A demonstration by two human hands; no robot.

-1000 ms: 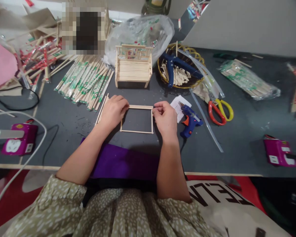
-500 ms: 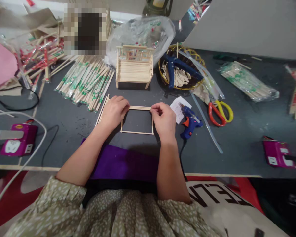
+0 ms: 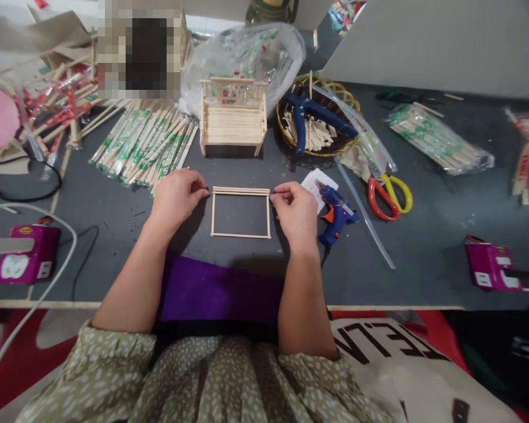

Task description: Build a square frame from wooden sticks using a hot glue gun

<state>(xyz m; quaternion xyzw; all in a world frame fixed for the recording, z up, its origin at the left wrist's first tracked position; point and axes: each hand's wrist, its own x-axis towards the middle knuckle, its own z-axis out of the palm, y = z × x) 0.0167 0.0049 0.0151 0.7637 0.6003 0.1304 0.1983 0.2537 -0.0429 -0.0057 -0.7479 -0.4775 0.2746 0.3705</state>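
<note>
A rectangular frame of thin wooden sticks (image 3: pixel 241 237) lies flat on the dark grey table, with several sticks side by side along its far edge. My left hand (image 3: pixel 176 197) is just off the frame's far left corner, thumb and forefinger brought together; whether anything small is between them is hidden. At the far right corner is my right hand (image 3: pixel 296 212), its fingertips close to the stick ends and its fingers curled. Behind the frame stands a small bench made of sticks (image 3: pixel 233 124). A blue glue gun (image 3: pixel 337 212) rests right of my right hand, partly over a white paper.
Wrapped chopsticks (image 3: pixel 143 141) lie at the back left. A basket (image 3: pixel 320 154) holds a blue tool and stick pieces. Scissors with red and yellow handles (image 3: pixel 384 200) and a clear glue stick (image 3: pixel 370 220) are on the right. Purple cloth (image 3: pixel 216 291) hangs at the near edge.
My left hand has moved left, off the frame's far corner, showing that corner and the stick ends. My right hand has shifted slightly away from the frame. The camera view has moved a little.
</note>
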